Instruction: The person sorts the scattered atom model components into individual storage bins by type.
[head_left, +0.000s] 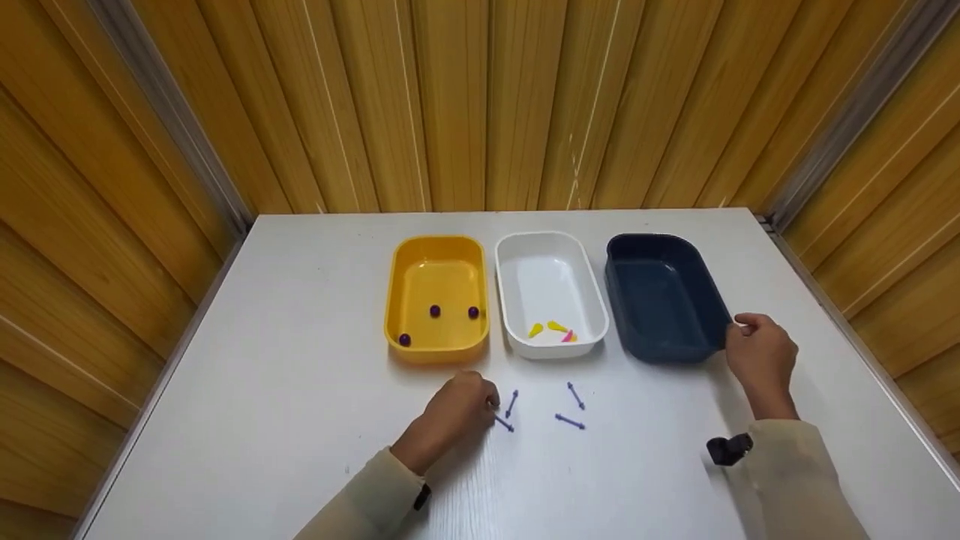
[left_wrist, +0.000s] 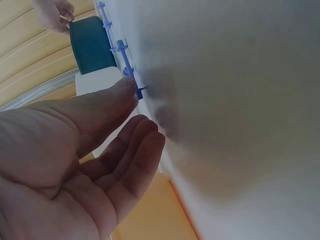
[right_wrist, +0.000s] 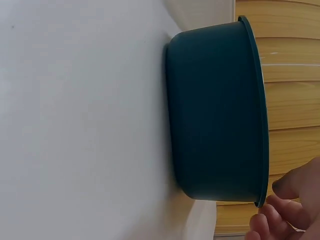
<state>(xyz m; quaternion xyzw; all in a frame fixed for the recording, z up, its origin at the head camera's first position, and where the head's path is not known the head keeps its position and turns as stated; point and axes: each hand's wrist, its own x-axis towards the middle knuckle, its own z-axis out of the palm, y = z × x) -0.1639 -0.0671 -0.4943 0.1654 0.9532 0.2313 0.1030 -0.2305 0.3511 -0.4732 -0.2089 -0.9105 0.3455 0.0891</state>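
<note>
Fingers of the left hand curve loosely, with a gap between the thumb and the lower fingertips. Its thumb tip overlaps the end of a purple rod; whether the rod is pinched or only touched, I cannot tell. That rod lies on the desk, on the near side of the yellow tray and white tray. Just beside it, toward the far edge, lies a second rod. A third rod and a fourth rod lie near each other, more toward the desk's right edge.

The right hand is at the near right corner of the blue tray, fingers bent and tips at the rim; whether they grip it or only touch it cannot be told.

All three trays stand in a row near the desk's far edge: yellow toward the left edge, white in the middle, blue toward the right edge. Three dark beads lie in the yellow tray, one at its near left corner. Yellow pieces and a pink piece lie by the white tray's near wall. Wooden-looking panels rise beyond the far edge.
</note>
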